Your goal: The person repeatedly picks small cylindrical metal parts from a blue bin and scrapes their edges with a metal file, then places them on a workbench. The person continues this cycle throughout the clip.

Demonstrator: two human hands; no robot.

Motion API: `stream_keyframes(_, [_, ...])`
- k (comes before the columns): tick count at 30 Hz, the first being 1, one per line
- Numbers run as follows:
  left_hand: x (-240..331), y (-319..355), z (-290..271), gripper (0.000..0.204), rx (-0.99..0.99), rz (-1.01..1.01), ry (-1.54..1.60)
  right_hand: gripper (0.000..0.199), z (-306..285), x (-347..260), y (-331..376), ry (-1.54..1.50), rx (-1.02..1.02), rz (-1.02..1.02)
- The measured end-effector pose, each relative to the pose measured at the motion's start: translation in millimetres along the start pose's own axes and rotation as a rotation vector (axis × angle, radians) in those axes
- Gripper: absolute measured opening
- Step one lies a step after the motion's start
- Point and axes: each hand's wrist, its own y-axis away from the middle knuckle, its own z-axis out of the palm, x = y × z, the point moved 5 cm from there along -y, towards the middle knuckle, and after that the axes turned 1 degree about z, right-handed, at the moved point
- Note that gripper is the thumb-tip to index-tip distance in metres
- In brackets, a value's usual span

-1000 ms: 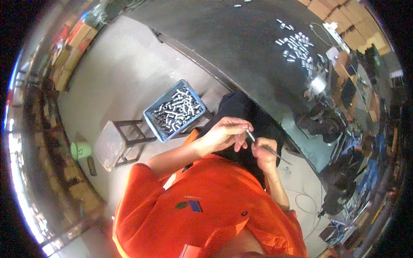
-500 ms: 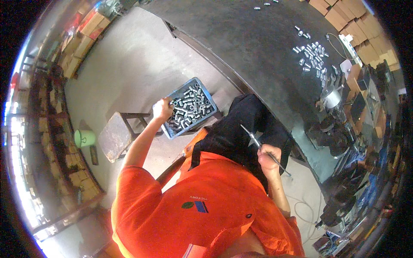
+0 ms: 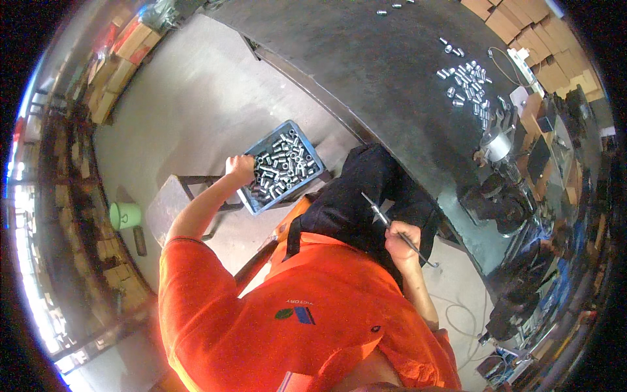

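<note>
My left hand point(image 3: 240, 169) is closed at the left rim of a blue plastic bin point(image 3: 255, 210), its fingertips hidden over the edge. Short silver metal fittings point(image 3: 285, 161) fill the bin, jumbled together. In front of my body, my right hand point(image 3: 403, 240) wraps round a thin metal rod tool point(image 3: 416, 251). A silver sleeve-like part point(image 3: 379, 215) sits on the rod above my fist, and a narrow tip sticks out beyond it. The rod's lower end comes out below my hand.
A dark workbench point(image 3: 366, 72) runs along the right, with loose silver fittings point(image 3: 468, 83) lying on it. Wrenches and a metal cylinder point(image 3: 496, 145) stand near its right side. A stool point(image 3: 171, 204), a green bucket point(image 3: 125, 215) and shelves point(image 3: 59, 215) are at the left.
The whole view has shifted slightly left. My left hand stays at the bin's rim, and the rod remains in my right hand at nearly the same tilt.
</note>
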Motion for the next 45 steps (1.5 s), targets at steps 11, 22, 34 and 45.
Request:
stream_keyframes(11, [-2, -17, 19, 0.019, -0.081, 0.305, -0.305, 0.016, -5, 19, 1, 0.052, -0.023, -0.010])
stream_keyframes(22, [4, -9, 11, 0.021, 0.037, 0.358, -0.336, 0.021, -2, 10, -1, -0.015, -0.057, 0.016])
stream_keyframes(34, [97, 92, -102, 0.037, -0.356, 0.600, 1.581, 0.018, 11, -3, -7, 0.004, -0.113, -0.007])
stream_keyframes(45, [188, 130, -86, 0.024, -0.831, 0.616, 2.296, 0.023, 10, -9, -7, 0.091, -0.076, -0.080])
